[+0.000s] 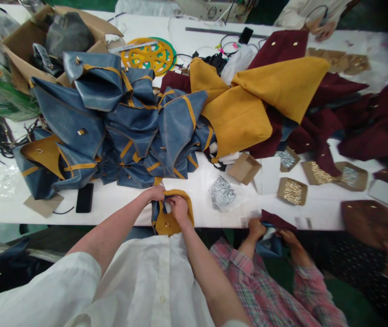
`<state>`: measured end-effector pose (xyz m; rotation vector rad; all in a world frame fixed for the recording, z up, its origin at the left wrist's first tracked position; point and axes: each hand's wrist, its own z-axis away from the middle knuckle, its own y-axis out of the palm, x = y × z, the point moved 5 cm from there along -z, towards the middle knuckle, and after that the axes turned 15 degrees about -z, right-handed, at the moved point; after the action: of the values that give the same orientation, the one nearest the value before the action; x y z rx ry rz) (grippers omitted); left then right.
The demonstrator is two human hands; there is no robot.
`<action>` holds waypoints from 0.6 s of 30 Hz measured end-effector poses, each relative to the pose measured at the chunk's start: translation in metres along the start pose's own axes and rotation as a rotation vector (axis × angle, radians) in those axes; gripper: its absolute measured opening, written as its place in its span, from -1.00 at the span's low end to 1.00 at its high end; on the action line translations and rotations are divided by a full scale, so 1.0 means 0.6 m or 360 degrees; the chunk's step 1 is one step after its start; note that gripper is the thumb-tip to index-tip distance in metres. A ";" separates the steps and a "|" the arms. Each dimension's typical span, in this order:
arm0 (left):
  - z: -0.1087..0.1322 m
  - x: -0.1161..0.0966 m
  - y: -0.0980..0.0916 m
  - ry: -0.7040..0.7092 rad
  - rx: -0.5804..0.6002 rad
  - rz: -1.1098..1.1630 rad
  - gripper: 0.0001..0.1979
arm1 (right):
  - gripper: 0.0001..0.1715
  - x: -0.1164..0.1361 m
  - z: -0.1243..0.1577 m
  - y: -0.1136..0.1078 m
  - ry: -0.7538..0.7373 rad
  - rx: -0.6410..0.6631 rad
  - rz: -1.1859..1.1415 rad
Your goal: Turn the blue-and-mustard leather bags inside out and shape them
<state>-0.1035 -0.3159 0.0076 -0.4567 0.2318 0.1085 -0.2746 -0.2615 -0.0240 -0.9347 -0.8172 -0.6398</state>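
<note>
bag (161, 222) in blue and yellow sits over the near edge of the white table (112, 197), between the two hands, its lower end reaching past that edge to the white shirt (161, 272); whether the table or the hands bear its weight cannot be told. its longer axis seems to run from the table towards the body, with the opening at the far end and the round metal fastener (166, 225) at the near end. the left hand (156, 192) is curled closed on the far left of the rim, its fingertips partly hidden. the right hand (179, 208) is half closed, fingers bent and pointing left into the opening; whether they pinch anything there cannot be told. of the two, the right lies nearer the fastener, while the left keeps to the far side. beyond them, away from the near edge, lie more blue bags (129, 122); the phone (84, 198) is to the left, and a clear packet of metal parts (222, 193) to the right, both well apart from the hands
</note>
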 end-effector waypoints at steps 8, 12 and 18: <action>-0.005 0.009 0.014 0.0025 -0.0037 0.0110 -0.77 | -0.70 -0.001 -0.005 -0.004 -0.0016 0.0086 -0.0012; -0.007 0.009 0.026 0.0066 -0.0087 0.0175 -0.78 | -0.65 -0.009 0.000 -0.010 0.0056 0.0047 0.0022; -0.008 0.012 0.033 0.0083 -0.0124 0.0216 -0.78 | -0.67 -0.003 0.000 -0.008 0.0092 0.0059 0.0089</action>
<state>-0.1005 -0.3000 -0.0068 -0.5215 0.3106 0.2390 -0.2794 -0.2637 -0.0234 -0.8988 -0.7467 -0.5987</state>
